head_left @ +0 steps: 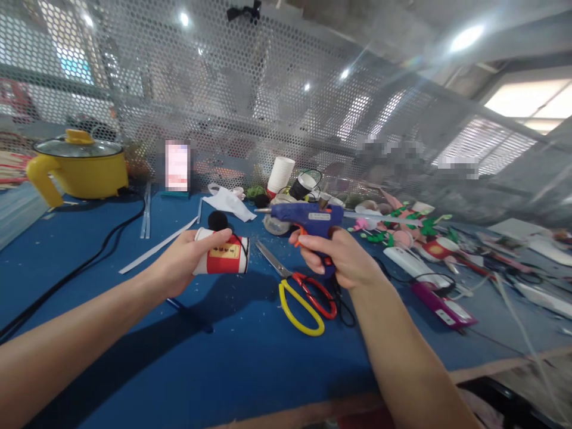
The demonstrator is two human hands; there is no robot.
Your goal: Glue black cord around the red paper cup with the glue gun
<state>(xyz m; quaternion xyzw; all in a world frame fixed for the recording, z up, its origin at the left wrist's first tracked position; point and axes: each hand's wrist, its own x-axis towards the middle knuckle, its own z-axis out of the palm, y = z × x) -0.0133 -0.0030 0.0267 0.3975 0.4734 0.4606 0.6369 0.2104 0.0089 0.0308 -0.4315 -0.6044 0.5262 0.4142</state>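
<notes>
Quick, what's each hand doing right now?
Left hand: closed, holding a red-and-white round paper cup.
Right hand: closed, holding a blue, pistol-shaped plastic glue gun.

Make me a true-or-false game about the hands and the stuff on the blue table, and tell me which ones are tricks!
1. The right hand holds a blue glue gun. True.
2. The left hand has nothing in it. False: it holds a red and white cup.
3. The scissors have one red handle and one yellow handle. True.
4. The pot at the left side of the picture is green. False: the pot is yellow.
5. The tip of the blue glue gun is pushed inside the red and white cup. False: the tip is apart from it.
</notes>
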